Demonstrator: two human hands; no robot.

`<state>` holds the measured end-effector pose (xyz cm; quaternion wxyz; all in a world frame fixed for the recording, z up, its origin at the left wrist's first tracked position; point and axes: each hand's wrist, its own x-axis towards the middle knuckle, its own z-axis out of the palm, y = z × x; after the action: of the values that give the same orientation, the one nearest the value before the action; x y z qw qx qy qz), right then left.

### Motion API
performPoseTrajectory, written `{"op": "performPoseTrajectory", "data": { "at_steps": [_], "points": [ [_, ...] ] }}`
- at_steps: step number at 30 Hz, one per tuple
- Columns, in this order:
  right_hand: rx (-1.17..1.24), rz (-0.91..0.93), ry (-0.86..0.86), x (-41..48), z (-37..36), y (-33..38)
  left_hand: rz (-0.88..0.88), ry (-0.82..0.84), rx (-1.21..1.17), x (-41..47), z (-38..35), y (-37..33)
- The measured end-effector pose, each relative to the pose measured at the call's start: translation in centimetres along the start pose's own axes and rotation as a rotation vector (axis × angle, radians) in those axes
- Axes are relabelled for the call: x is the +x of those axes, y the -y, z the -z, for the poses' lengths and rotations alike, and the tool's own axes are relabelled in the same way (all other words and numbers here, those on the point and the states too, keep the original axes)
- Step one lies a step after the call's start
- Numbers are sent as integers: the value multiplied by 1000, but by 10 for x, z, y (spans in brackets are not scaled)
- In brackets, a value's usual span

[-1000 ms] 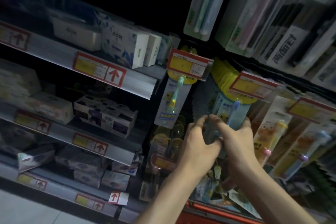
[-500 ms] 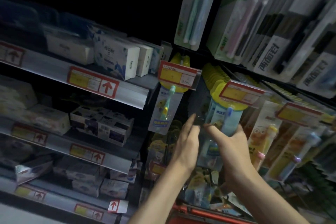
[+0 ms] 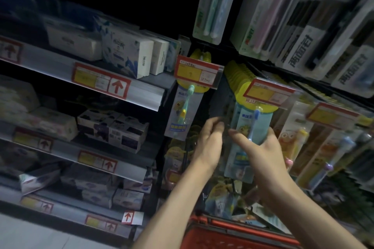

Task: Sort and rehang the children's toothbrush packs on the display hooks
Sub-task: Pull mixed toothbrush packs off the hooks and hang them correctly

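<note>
The right hand [image 3: 261, 159] holds the pale blue card pack with a blue children's toothbrush [image 3: 248, 127], thumb across its front and fingers wrapped round its right edge. The pack hangs upright at the front of a row of yellow-topped packs [image 3: 236, 75] on a display hook. The left hand [image 3: 208, 143] is raised just beside the pack's left edge with its fingers curled at the clear plastic there. Blur hides whether it actually grips anything.

A red-and-yellow price tag [image 3: 267, 92] sits directly over the top of the held pack, covering the hook's tip. To the left, well apart, a single blue pack with a green toothbrush [image 3: 182, 111] hangs below a second red-and-yellow tag [image 3: 197, 73]. Just to the right hang orange cartoon-faced packs [image 3: 291, 139]. Long clear packs of adult toothbrushes [image 3: 214, 2] hang above. More packs lie loose under the hands, over the rim of a red plastic basket [image 3: 232, 232]. Grey metal shelves [image 3: 141, 97] on the left carry white cardboard boxes [image 3: 129, 54].
</note>
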<state>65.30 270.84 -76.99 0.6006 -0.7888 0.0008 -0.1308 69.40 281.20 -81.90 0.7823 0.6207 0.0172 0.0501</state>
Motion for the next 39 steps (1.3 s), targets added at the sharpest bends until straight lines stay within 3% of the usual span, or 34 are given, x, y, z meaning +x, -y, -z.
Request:
{"op": "performPoseTrajectory", "data": {
  "at_steps": [6,14,20,26,31,39],
  "points": [
    [-86,14,-30,-15,10,7,54,19,61,1,0,9],
    [71,-65,98,-20,24,15,1,-33,76,2,1,11],
    [111,-8,55,-21,18,6,-81,-51,29,-7,4,5],
    [132,49,-57,-16,3,-8,-121,31,-21,-22,10,1],
    [188,67,-45,-14,-8,-12,-103,139,-79,-40,15,-2],
    [260,124,-38,-18,-14,-14,-124,138,-48,-57,6,-4]
  ]
}}
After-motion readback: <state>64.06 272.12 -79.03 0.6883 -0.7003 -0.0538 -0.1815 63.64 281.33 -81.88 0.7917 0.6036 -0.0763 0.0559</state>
